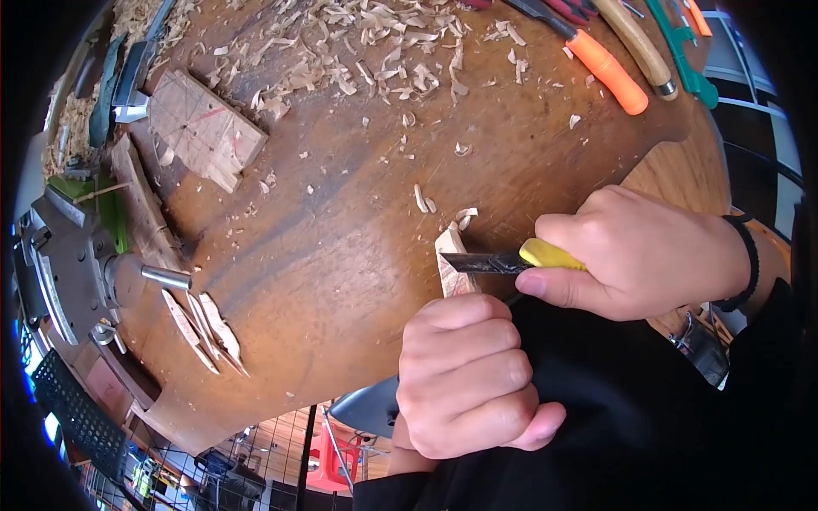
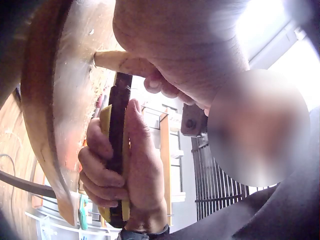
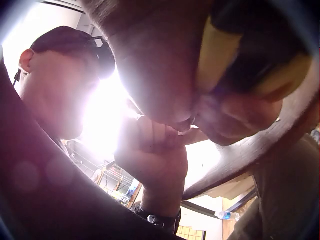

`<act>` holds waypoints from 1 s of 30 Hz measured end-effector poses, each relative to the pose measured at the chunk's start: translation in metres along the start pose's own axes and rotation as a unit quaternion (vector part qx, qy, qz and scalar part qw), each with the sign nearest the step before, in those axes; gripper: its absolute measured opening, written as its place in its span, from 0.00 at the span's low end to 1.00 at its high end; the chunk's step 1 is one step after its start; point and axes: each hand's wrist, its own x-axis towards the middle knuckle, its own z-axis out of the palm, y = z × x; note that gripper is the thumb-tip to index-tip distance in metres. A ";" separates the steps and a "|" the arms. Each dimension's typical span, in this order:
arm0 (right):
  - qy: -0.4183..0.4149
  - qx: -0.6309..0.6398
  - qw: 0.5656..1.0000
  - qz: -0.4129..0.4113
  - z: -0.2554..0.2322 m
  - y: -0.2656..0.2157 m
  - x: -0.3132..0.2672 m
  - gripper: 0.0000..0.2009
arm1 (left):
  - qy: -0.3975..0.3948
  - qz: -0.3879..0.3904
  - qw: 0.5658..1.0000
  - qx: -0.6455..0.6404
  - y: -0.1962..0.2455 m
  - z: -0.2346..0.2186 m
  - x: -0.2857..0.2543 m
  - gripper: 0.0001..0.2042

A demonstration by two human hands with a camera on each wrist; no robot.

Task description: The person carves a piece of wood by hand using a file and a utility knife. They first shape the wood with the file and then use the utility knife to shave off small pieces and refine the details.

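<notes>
In the head view my left hand (image 1: 464,375) grips a small pale piece of wood (image 1: 447,243) near the table's front edge. Its upper end sticks out above the fist; the rest is hidden in the fingers. My right hand (image 1: 643,255) holds a yellow and black utility knife (image 1: 552,254), thumb along the handle. The extended knife blade (image 1: 477,262) lies across the exposed wood, just above the left fist. From the left wrist, the wood's tapered end (image 2: 117,61) juts out past the hand, with the knife handle (image 2: 119,150) below it.
Curled shavings (image 1: 383,51) cover the far tabletop (image 1: 341,230). A pencil-marked wooden block (image 1: 204,132) lies at left, near a metal vise (image 1: 77,264) and thin wood slivers (image 1: 204,332). An orange-handled tool (image 1: 607,72), a wooden handle (image 1: 639,43) and a green tool (image 1: 682,60) sit far right.
</notes>
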 end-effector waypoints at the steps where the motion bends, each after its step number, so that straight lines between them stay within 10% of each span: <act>1: -0.004 -0.021 1.000 0.003 -0.001 -0.001 0.001 0.23 | 0.002 0.001 1.000 -0.002 0.001 -0.002 0.002 0.17; 15: 0.112 -0.117 0.986 -0.043 0.007 0.004 0.018 0.25 | -0.051 -0.046 0.998 -0.002 0.004 -0.001 0.009 0.18; 20: -0.024 -0.026 0.999 -0.020 -0.006 0.002 0.010 0.25 | -0.051 -0.042 0.998 0.008 0.005 0.001 0.005 0.18; 30: 0.014 -0.089 0.996 -0.024 -0.005 -0.002 0.009 0.23 | -0.058 -0.054 0.997 -0.003 0.005 -0.001 0.009 0.19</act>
